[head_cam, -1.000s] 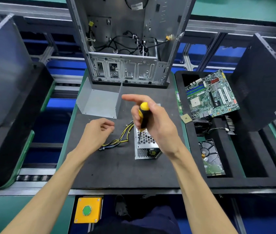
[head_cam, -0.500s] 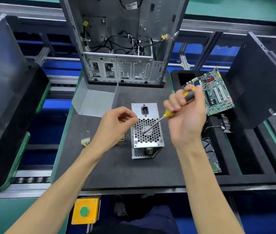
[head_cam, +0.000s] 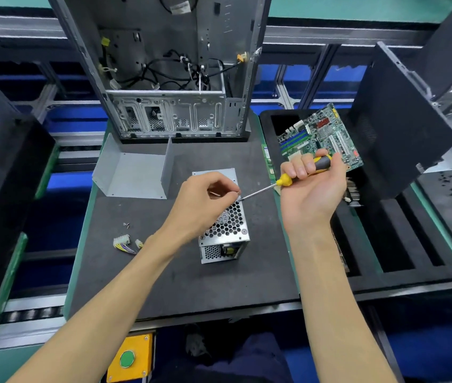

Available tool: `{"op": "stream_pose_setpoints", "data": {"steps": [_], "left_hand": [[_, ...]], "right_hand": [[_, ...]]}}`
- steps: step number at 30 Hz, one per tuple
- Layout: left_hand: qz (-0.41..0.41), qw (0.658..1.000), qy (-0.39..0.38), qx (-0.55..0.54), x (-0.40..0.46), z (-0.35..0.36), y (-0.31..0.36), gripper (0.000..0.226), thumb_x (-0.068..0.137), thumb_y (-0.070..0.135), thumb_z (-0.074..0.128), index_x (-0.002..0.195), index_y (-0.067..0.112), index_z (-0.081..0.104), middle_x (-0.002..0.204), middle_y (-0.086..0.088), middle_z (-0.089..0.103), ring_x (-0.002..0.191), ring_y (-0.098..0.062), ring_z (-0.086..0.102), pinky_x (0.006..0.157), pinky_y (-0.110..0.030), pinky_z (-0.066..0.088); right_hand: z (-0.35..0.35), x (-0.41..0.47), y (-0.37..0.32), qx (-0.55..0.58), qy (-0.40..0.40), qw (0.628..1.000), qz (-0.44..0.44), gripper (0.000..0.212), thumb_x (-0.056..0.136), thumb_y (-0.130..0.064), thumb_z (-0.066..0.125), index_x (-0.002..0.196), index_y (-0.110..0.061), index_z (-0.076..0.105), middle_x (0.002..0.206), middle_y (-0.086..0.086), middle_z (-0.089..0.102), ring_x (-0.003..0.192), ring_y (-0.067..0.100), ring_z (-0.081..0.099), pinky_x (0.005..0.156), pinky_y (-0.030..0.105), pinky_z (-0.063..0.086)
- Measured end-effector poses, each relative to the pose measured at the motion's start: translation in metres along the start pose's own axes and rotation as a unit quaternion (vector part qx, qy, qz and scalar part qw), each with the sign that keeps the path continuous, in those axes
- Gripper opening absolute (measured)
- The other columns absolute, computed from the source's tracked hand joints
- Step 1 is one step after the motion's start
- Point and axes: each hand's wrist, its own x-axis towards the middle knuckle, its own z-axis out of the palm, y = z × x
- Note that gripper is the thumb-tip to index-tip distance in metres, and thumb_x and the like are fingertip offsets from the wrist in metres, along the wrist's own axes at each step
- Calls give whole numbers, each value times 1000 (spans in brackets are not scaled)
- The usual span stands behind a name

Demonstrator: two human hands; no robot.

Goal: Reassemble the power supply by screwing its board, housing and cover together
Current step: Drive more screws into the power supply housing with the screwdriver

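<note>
We see the grey mat (head_cam: 164,277) under everything. At its far edge stands the open case (head_cam: 164,78), cables hanging loose inside. Right of the mat, a black tray (head_cam: 385,244) with long slots holds a board (head_cam: 319,136) leaning in its far corner. A bent metal cover (head_cam: 133,175) lies on the mat, near the case, left of centre.

The supply (head_cam: 226,230) sits mid-mat, honeycomb grille up, a smaller vent on the side facing us. It is apart from the cover.

Our right hand (head_cam: 313,189) is over the mat's right edge, palm turned up, fingers wrapped round the yellow-black handle of the driver (head_cam: 299,174). The shaft slants down and left, its tip meeting the left fingertips above the grille.

Our left hand (head_cam: 202,203) hovers over the supply's far half, thumb and forefinger pinched together at the driver tip. We cannot tell whether a screw sits between them.

A connector (head_cam: 122,241) with yellow and purple wires lies on the mat left of the supply. 2 screws (head_cam: 127,224) lie just beyond it.
</note>
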Motion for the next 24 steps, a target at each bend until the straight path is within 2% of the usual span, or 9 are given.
{"op": "stream_pose_setpoints", "data": {"steps": [3, 5, 7, 14, 17, 19, 22, 24], "left_hand": [[-23, 996, -3, -91, 0, -1, 0, 11, 85, 5, 76, 82, 15, 77, 78, 3, 76, 71, -14, 72, 73, -26, 58], [-32, 993, -5, -114, 0, -3, -1, 12, 85, 8, 76, 84, 19, 80, 74, 2, 74, 68, -14, 69, 71, -28, 57], [-31, 992, -8, -124, 0, -4, -2, 14, 89, 10, 73, 88, 21, 81, 73, 4, 73, 68, -12, 67, 69, -24, 56], [-50, 980, -26, -192, -4, 0, -1, 15, 98, 0, 59, 95, 5, 73, 87, -8, 77, 78, -20, 73, 72, -23, 58], [-67, 964, -32, -255, -5, -1, -1, 15, 95, -4, 61, 98, 5, 73, 89, -14, 77, 80, -23, 73, 77, -27, 60], [-77, 962, -26, -262, -5, -3, -2, 11, 93, -1, 65, 101, 5, 71, 86, -16, 76, 76, -23, 71, 74, -27, 59], [-92, 962, -26, -256, -5, -6, -4, 1, 89, 8, 74, 89, 8, 75, 78, -14, 74, 69, -20, 68, 65, -23, 56], [-90, 965, -26, -245, -6, -8, -6, 6, 88, 12, 76, 83, 13, 79, 75, -9, 73, 66, -15, 65, 63, -21, 54]], "right_hand": [[-1, 1, 0, 3, 0, 1000, 0, 32, 108, -28, 34, 81, -17, 46, 61, -3, 30, 51, 13, 28, 50, 25, 29], [-2, 1, 0, 9, 1, 1000, 2, 31, 107, -26, 34, 80, -16, 46, 61, -3, 30, 51, 13, 27, 49, 25, 30], [-2, 2, 0, 15, 4, 1000, 4, 31, 107, -26, 34, 80, -16, 47, 61, -3, 30, 51, 13, 26, 49, 25, 29], [-3, 4, 0, 39, 11, 999, 20, 30, 107, -26, 34, 82, -16, 46, 63, -3, 30, 52, 13, 26, 49, 24, 29], [-4, 5, 2, 43, 11, 999, 20, 30, 107, -26, 34, 82, -15, 46, 62, -3, 31, 51, 13, 27, 50, 24, 29], [-3, 6, 3, 44, 12, 999, 18, 30, 107, -26, 33, 82, -15, 46, 62, -3, 31, 51, 13, 27, 49, 25, 30], [-3, 8, 4, 50, 19, 999, 11, 31, 107, -26, 33, 81, -15, 46, 61, -3, 31, 51, 13, 26, 49, 25, 30], [-2, 9, 6, 55, 30, 998, -1, 32, 107, -26, 32, 80, -16, 46, 60, -3, 30, 51, 13, 26, 48, 25, 29]]}}
